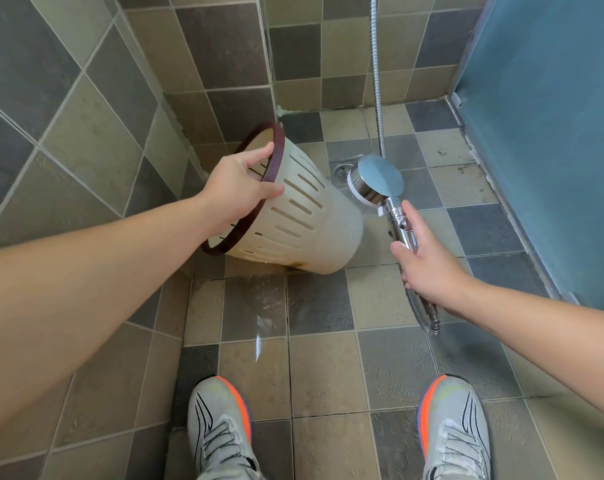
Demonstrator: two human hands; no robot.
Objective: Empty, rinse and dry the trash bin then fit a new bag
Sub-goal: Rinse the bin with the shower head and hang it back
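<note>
A cream slotted trash bin (304, 216) with a dark brown rim is tipped on its side, its mouth turned left toward the wall and its base to the right. My left hand (240, 188) grips the brown rim, fingers inside and thumb on the outer wall. In my right hand (423, 256) is the handle of a chrome shower head (376, 180), whose face points at the bin's base from close by. A mist of spray blurs the bin's base. The bin's inside is hidden.
Tiled walls close in on the left and behind. A floor drain (342, 169) sits just behind the shower head. The metal hose (376, 81) hangs from above and loops by my right wrist. A blue panel (553, 133) stands at the right. My two shoes (221, 431) are on wet tiles.
</note>
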